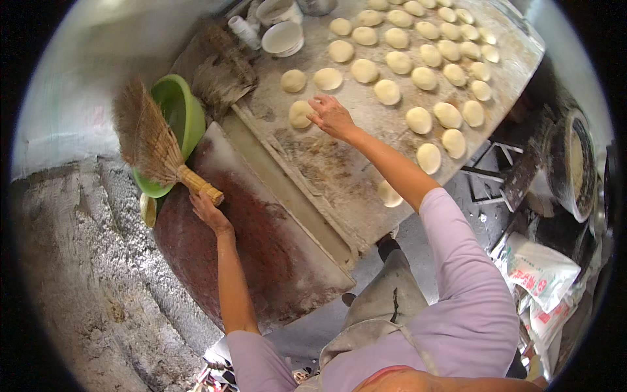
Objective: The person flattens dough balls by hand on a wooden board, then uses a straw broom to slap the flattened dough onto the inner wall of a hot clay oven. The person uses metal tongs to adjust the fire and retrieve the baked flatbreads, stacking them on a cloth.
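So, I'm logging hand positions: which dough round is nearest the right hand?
The dough round at the fingertips of the right hand, just below the leftmost one in the picture; all others lie clear of that hand.

The person's left arm goes up outside the left edge of the table (pixel 333 212), the elbow slightly bent. The left hand (pixel 210 212) is bent into a grip, its fingers partly hidden. The right arm stretches across the near edge, and the right hand (pixel 332 117) is above the table, close to the left edge, palm downward, with fingers loosely bent. Both forearms are bare below light purple sleeves (pixel 464 255).
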`<state>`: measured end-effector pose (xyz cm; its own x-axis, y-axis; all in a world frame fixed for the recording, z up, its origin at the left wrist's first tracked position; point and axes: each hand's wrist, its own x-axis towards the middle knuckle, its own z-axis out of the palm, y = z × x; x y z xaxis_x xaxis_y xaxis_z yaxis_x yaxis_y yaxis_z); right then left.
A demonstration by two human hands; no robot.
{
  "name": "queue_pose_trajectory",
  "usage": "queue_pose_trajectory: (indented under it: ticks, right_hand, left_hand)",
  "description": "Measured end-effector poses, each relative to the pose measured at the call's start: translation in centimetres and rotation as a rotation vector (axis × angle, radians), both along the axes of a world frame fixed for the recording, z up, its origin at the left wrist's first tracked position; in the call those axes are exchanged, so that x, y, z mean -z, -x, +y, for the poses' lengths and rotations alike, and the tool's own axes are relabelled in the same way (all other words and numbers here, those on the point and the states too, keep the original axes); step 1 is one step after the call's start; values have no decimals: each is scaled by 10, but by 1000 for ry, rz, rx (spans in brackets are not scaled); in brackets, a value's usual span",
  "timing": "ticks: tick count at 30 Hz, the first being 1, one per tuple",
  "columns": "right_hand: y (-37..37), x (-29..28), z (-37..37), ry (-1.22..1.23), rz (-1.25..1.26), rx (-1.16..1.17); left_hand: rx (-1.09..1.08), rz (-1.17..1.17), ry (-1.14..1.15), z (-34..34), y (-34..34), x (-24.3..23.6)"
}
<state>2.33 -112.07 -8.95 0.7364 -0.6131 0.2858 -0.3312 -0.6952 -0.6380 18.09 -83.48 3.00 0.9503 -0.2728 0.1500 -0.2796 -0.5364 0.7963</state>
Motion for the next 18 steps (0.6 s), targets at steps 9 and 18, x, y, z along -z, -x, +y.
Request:
queue_pose_trajectory:
  ticks: [9, 18]
  right_hand:
    - [-56, 23, 41, -148, -60, 124]
    - [-11, -264, 144, -142, -725, -205]
  left_hand:
    - [193, -144, 66, 8, 7, 12]
    - [366, 36, 423, 45, 1, -5]
